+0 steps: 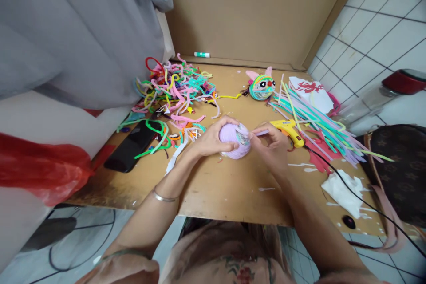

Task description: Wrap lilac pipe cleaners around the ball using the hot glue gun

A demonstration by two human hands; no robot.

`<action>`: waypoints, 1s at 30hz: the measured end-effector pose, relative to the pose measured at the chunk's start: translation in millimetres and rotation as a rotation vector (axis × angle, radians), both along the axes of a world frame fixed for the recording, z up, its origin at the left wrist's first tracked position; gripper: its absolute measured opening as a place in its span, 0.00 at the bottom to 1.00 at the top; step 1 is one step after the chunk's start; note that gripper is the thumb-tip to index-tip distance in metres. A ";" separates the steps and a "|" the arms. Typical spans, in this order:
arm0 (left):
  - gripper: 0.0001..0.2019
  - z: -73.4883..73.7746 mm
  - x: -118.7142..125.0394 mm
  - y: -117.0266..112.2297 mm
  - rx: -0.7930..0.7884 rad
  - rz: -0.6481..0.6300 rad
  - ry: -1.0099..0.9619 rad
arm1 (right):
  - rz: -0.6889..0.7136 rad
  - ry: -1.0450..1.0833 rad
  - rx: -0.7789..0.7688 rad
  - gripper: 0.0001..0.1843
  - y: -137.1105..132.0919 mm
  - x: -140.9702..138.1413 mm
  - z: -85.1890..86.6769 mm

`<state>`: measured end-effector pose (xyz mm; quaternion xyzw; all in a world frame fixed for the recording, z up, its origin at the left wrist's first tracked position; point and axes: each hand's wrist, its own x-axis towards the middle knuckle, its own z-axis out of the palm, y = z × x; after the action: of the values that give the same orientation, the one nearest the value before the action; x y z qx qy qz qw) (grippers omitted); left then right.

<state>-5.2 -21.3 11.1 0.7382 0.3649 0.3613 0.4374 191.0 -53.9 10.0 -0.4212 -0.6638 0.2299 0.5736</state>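
Note:
A ball wound with lilac pipe cleaner [229, 138] is held just above the table, with my left hand [216, 136] wrapped around its left side. A patch on the ball's upper right is not covered by lilac and shows a mottled, greyish surface. At that patch, my right hand [269, 141] pinches a lilac pipe cleaner [261, 132] between thumb and fingers. A yellow glue gun [293, 132] lies just beyond my right hand, its black cord trailing toward the lower right.
A tangled heap of coloured pipe cleaners [179, 84] and a black phone [129, 148] lie left. Straight pipe cleaners [319, 120] spread at right, near a bag [399, 168] and white tissue [344, 191]. Behind stand a decorated ball with eyes and ears [262, 86] and a glue stick [202, 54].

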 end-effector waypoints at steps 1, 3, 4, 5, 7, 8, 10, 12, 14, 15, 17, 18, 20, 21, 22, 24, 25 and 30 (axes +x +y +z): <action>0.27 0.2 -0.1 0.0 0.000 -0.001 0.000 | 0.007 -0.009 0.016 0.05 -0.6 -0.2 0.3; 0.28 -0.1 -0.3 0.1 0.005 0.000 0.002 | 0.015 -0.023 0.037 0.06 -1.9 -1.2 1.4; 0.28 -0.4 -0.4 0.2 0.009 -0.001 0.003 | 0.012 -0.028 0.038 0.06 -2.5 -2.0 2.1; 0.27 -0.8 -0.4 0.4 0.012 -0.003 0.002 | 0.005 -0.030 0.034 0.07 -3.0 -2.7 2.6; 0.27 -1.5 -0.5 0.6 0.015 -0.006 -0.005 | 0.001 -0.033 0.017 0.07 -3.6 -4.1 3.2; 0.27 -1.7 -0.4 0.6 0.016 -0.008 -0.010 | 0.005 -0.033 0.008 0.07 -3.8 -4.6 3.2; 0.27 -1.8 -0.4 0.5 0.021 -0.017 -0.021 | 0.012 -0.023 -0.006 0.07 -4.2 -5.2 2.8; 0.26 -1.8 -0.4 0.4 0.028 -0.027 -0.026 | 0.026 -0.014 -0.014 0.07 -4.7 -5.4 2.2; 0.26 -2.0 -0.6 0.6 0.031 -0.027 -0.023 | 0.048 -0.003 -0.014 0.07 -5.0 -5.6 1.6; 0.26 -2.3 -0.8 0.7 0.030 -0.025 -0.019 | 0.060 0.003 -0.012 0.07 -5.0 -5.7 1.3; 0.27 -3.1 -1.1 1.3 0.021 -0.021 -0.016 | 0.075 0.019 -0.003 0.07 -4.9 -6.3 1.2; 0.27 -3.5 -1.3 1.5 0.016 -0.022 -0.017 | 0.075 0.025 -0.001 0.07 -4.8 -6.6 1.3; 0.27 -4.0 -1.6 2.1 0.009 -0.029 -0.023 | 0.072 0.026 0.003 0.07 -4.5 -7.1 1.7; 0.27 -4.1 -1.7 2.2 0.005 -0.033 -0.025 | 0.071 0.023 0.005 0.07 -4.5 -7.3 2.0; 0.27 -4.2 -1.9 2.4 0.002 -0.037 -0.025 | 0.073 0.018 0.007 0.07 -4.6 -7.4 2.2; 0.27 -4.2 -2.3 2.5 -0.012 -0.041 -0.025 | 0.081 0.004 0.007 0.07 -5.0 -7.7 2.5; 0.28 -4.3 -2.6 2.5 -0.021 -0.043 -0.024 | 0.084 -0.004 0.007 0.06 -5.3 -8.0 2.5; 0.28 -5.0 -3.6 1.8 -0.036 -0.054 -0.033 | 0.088 -0.023 0.045 0.07 -6.0 -9.2 1.0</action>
<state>-8.8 -19.4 6.1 0.7338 0.3439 0.3549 0.4662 181.8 -59.9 11.0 -0.3811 -0.6934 0.2349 0.5645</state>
